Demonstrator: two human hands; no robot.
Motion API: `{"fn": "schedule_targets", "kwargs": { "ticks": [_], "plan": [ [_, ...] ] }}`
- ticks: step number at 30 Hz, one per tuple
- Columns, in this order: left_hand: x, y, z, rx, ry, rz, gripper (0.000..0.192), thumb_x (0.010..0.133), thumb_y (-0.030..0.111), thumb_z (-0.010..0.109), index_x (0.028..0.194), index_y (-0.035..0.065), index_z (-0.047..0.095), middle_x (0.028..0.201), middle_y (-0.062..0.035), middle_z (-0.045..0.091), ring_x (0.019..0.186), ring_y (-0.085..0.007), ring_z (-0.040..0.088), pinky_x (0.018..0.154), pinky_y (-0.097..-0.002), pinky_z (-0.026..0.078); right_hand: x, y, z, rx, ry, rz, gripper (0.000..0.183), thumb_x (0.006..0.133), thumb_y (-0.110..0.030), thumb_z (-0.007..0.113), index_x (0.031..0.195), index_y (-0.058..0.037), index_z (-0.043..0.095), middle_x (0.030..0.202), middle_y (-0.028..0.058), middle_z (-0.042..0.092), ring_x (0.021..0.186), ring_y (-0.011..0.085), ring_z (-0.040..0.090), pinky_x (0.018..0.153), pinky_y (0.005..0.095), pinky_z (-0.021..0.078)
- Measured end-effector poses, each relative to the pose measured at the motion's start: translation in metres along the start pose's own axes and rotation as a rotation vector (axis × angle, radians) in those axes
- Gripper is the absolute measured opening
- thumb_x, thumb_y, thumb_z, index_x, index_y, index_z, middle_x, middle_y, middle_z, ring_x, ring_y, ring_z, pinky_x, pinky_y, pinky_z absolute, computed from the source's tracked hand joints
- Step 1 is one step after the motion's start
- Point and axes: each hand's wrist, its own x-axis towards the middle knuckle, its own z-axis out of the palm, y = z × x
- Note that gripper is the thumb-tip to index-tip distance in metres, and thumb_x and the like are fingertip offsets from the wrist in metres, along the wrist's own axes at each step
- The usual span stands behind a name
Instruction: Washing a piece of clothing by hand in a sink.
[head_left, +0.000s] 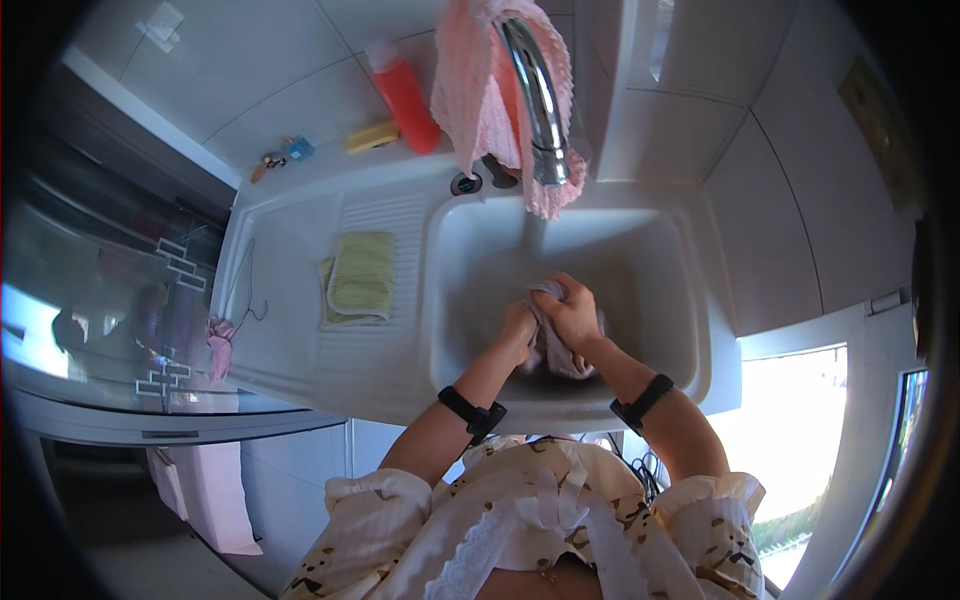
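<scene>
Over the basin of a white sink (694, 300), my left hand (519, 330) and my right hand (574, 311) are closed on one bunched, pale pinkish-grey cloth (559, 352). The hands are side by side, and part of the cloth hangs down below them. Beyond them, a curved chrome faucet (536, 97) reaches over the basin, with a faint stream below its spout. A pink textured towel (469, 97) is draped about the faucet. A folded green cloth (364, 274) lies on the ribbed drainboard to the left. The basin's bottom is hard to make out.
Along the sink's back ledge are a red bottle (409, 101), a yellow sponge (373, 138) and a small blue item (298, 148). A wire hanger (251, 300) and a pink cloth piece (220, 349) lie at the drainboard's left. Tiled walls stand behind and at right.
</scene>
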Motion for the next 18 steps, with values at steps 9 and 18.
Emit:
{"fn": "schedule_targets", "kwargs": {
  "ticks": [9,18],
  "plan": [
    [-0.014,0.013,-0.023,0.737,-0.382,0.417,0.062,0.065,0.016,0.07,0.115,0.001,0.037,0.1,-0.0064,0.052,0.088,-0.0127,0.05,0.074,-0.025,0.042,0.019,-0.027,-0.041,0.779,-0.003,0.329,0.023,0.07,-0.01,0.059,0.087,0.0041,0.054,0.075,0.0078,0.056,0.068,0.0146,0.053,0.063,0.0253,0.0432],
    [-0.001,0.004,-0.032,0.831,-0.451,0.495,0.042,0.067,0.012,0.068,0.104,0.0014,0.051,0.093,-0.0086,0.058,0.085,-0.0132,0.051,0.077,-0.0283,0.041,-0.015,-0.088,-0.085,0.935,0.213,0.139,0.02,0.067,-0.011,0.053,0.084,-0.0016,0.054,0.078,0.0064,0.055,0.072,0.0172,0.052,0.069,0.0288,0.0415]
  ]
}}
